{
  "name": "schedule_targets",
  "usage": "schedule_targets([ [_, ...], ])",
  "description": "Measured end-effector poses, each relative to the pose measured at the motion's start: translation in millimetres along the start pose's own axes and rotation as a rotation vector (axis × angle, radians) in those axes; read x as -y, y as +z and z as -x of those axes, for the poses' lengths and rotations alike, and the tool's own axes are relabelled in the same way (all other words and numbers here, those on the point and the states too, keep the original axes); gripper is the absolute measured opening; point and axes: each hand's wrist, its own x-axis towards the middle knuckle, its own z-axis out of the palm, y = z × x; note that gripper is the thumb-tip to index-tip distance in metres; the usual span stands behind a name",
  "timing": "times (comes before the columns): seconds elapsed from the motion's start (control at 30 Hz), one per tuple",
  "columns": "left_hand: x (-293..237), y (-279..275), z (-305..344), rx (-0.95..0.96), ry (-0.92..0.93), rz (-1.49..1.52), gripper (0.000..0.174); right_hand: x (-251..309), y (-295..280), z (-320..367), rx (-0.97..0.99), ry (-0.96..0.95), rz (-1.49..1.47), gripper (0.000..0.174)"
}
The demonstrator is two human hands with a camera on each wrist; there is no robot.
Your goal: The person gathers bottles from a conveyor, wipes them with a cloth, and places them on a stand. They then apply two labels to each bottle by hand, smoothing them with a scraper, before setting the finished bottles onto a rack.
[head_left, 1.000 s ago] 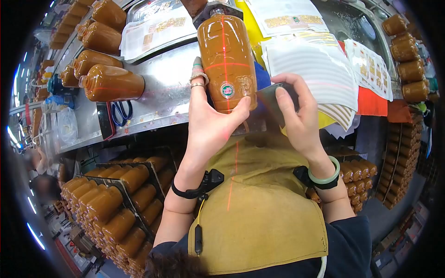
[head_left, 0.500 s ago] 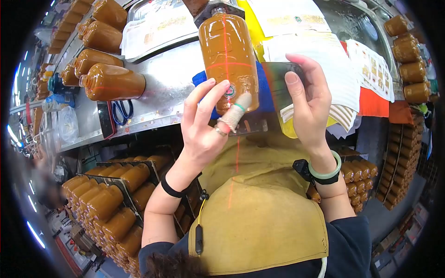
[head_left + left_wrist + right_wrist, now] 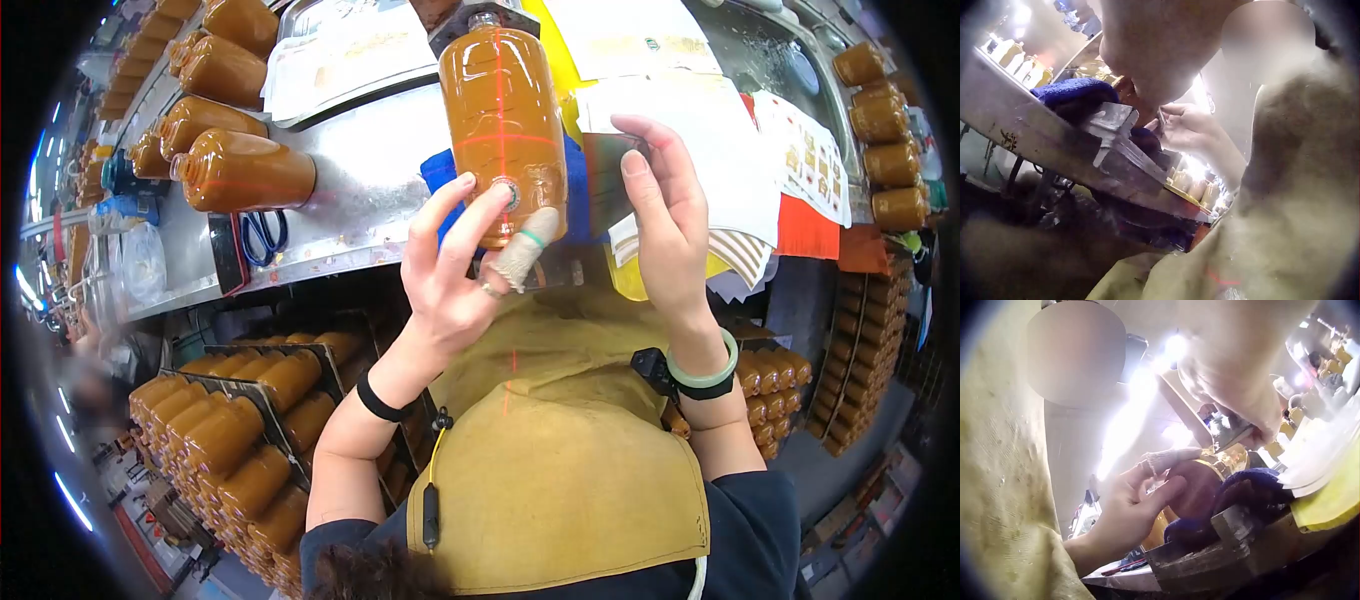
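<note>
A bottle of brown liquid [image 3: 505,110] lies on a blue cloth [image 3: 440,172], its base toward the person. My left hand [image 3: 452,275] touches its base end, one fingertip beside a small round sticker [image 3: 511,192]; the finger in a cloth cot presses its lower right side. From the right wrist view, the left thumb lies against the bottle's round base [image 3: 1194,490]. My right hand [image 3: 672,215] holds a dark, thin plate [image 3: 608,185] right of the bottle, between thumb and fingers. In the left wrist view, the right hand [image 3: 1192,132] appears beyond a metal bracket [image 3: 1113,134].
White printed sheets [image 3: 670,150] lie right of the bottle over yellow and red sheets. More sheets [image 3: 350,60] are at the upper left. Brown bottles [image 3: 250,172] and blue-handled scissors [image 3: 262,240] lie on the metal table's left. Stacked bottles [image 3: 230,430] stand below.
My left hand has turned over from the bottle's left side, bringing its fingertips onto the lower front. My right hand and the plate have moved right and slightly up. More blue cloth shows.
</note>
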Motion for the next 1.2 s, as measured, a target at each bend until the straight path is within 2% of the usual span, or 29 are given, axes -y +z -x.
schedule_targets([
  [0.03,-0.9,2.0,-0.8,-0.03,0.013,-0.033,0.023,0.6,-0.2,-0.2,0.003,-0.001,0.0,0.03],
  [0.07,-1.7,-1.6,2.2,0.036,-0.002,-0.051,0.031,1.0,-1.4,0.2,0.007,0.034,-0.017,0.03],
  [0.2,-2.0,-4.5,-2.1,0.043,0.061,-0.138,0.025,1.8,-7.9,0.2,-0.007,0.063,-0.011,0.031],
  [0.3,2.2,-4.5,6.6,-0.012,-0.008,0.081,0.028,2.7,-8.8,-1.7,-0.024,0.019,-0.005,0.031],
  [0.37,-2.5,0.1,10.4,-0.165,-0.179,0.159,0.043,2.8,-7.5,-3.0,-0.019,0.001,0.018,0.031],
  [0.4,-2.2,-0.3,13.0,-0.184,-0.177,0.174,0.046,3.3,-6.7,-3.9,-0.014,-0.016,0.041,0.032],
  [0.43,-3.7,2.0,17.8,-0.185,-0.178,0.172,0.046,4.9,-4.1,-3.3,-0.012,-0.017,0.041,0.032],
  [0.5,-10.1,6.6,25.5,-0.221,-0.432,0.283,0.044,8.6,7.1,0.2,0.027,-0.008,0.038,0.033],
  [0.57,-12.4,3.8,23.1,-0.22,-0.426,0.268,0.045,0.5,15.1,-0.4,0.03,-0.033,0.001,0.029],
  [0.63,-16.0,0.5,17.3,-0.25,-0.417,0.337,0.044,-8.5,3.9,-13.7,-0.051,-0.086,0.398,0.024],
  [0.67,-11.2,-7.3,28.4,-0.14,-0.397,0.371,0.055,-15.3,-7.2,-22.6,-0.1,-0.088,0.437,0.022],
  [0.7,-11.3,-9.3,23.7,-0.147,-0.402,0.365,0.055,-13.3,-14.1,-26.6,-0.084,-0.07,0.411,0.024],
  [0.77,-10.3,-12.9,9.2,-0.213,-0.637,0.642,0.071,-10.2,-16.5,-28.8,-0.068,-0.075,0.245,0.026],
  [0.8,-0.3,-11.1,18.0,-0.127,-0.653,0.721,0.078,-9.7,-19.1,-28.5,-0.035,-0.109,0.293,0.028],
  [0.87,7.7,2.8,20.2,-0.161,-0.665,0.92,0.069,-6.1,-13.4,-26.4,-0.008,-0.099,0.273,0.028],
  [1.0,-1.7,-4.3,-5.9,-0.015,-0.927,1.129,0.069,-3.9,-6.3,-24.2,0.027,-0.091,0.23,0.029],
  [1.2,4.5,-10.9,-6.0,0.052,-0.948,1.231,0.082,1.0,-5.3,-25.8,0.054,-0.088,0.243,0.031],
])
